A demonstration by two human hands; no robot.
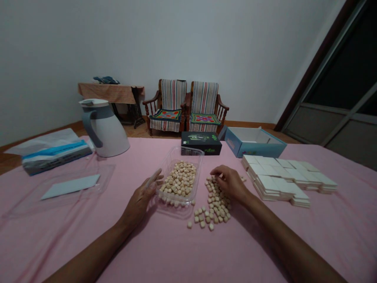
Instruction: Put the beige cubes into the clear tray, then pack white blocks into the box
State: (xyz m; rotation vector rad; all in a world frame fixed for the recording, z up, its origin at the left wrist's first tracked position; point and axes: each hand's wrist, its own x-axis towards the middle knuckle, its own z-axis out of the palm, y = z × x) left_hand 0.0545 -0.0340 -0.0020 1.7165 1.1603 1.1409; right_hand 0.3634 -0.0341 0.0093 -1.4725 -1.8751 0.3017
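A clear plastic container (198, 167) full of small pale wooden cubes (180, 179) stands in the middle of the pink-covered table. My left hand (145, 194) is at its left side, fingers bent against the wall. Along that hand's upper side shows a pale, slim shape whose kind I cannot tell. To the right of the container, a loose pile of the same cubes (217, 208) lies spread on the cloth. Over the far end of this pile my right hand (231, 182) is lowered with curled fingers; its fingertips are partly hidden.
Stacks of white square tiles (282, 177) stand at the right. Behind are a black box (201, 143) and an open blue box (255, 149). To the left are a white jug (110, 135), a tissue pack (57, 155) and a clear lid (107, 175) with a white strip (70, 186).
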